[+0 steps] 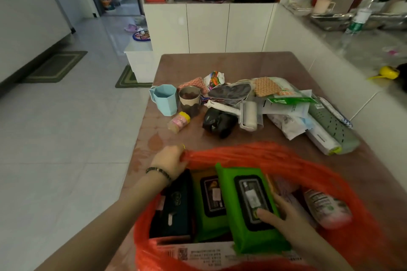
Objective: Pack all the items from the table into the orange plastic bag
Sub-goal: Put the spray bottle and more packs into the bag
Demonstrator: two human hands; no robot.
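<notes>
Packing is under way, and we judge it roughly half done: our orange plastic bag sits open at the near edge of the surface, with several things already inside. Our right hand grips a green wet-wipes pack, thumb on its black lid, and is seating it in the bag beside a second green wipes pack and a dark box. A pink-and-white pouch lies in the bag to the right, and a printed white package sits along the near side. Our left hand is closed on the bag's far-left rim, holding the mouth open.

Next, as we judge it, we let go of the pack once it lies flat, keep the rim held, and reach across for the nearest loose item.

Well apart from the bag, a small yellow-capped jar lies on its side, just beside a light blue cup and a metal cup. A black bag bundle touches a white lint roller. Farther right, a grey perforated roll lies among white and green packets. The bag's raised far rim stands between our hands and these things, so we must reach over it. The crowded pile may shift if we pull one piece out.
</notes>
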